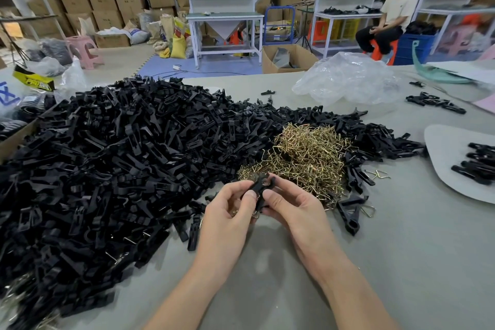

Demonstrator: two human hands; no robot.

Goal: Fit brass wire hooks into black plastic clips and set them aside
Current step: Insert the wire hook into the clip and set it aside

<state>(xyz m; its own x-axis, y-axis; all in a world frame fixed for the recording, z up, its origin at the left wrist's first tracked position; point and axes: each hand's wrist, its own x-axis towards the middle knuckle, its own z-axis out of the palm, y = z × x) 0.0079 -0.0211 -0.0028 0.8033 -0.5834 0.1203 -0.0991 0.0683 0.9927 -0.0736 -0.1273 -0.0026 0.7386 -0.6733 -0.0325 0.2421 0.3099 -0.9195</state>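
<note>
1 black clip point(261, 186) between left hand point(229, 212) and right hand point(292, 207) — hook point(256, 214) perhaps inside.

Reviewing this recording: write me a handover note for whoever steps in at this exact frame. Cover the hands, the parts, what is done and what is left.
Hands: left hand and right hand both pinch one black clip above the table. Brass wire shows just under it; whether it is seated I cannot tell.
Parts: loose clip pile at left and centre, brass hook pile just beyond the hands.
Done: a few clips lie on the grey board at far right.
Left: finish this clip, set it aside, then work through the large pile.
</note>
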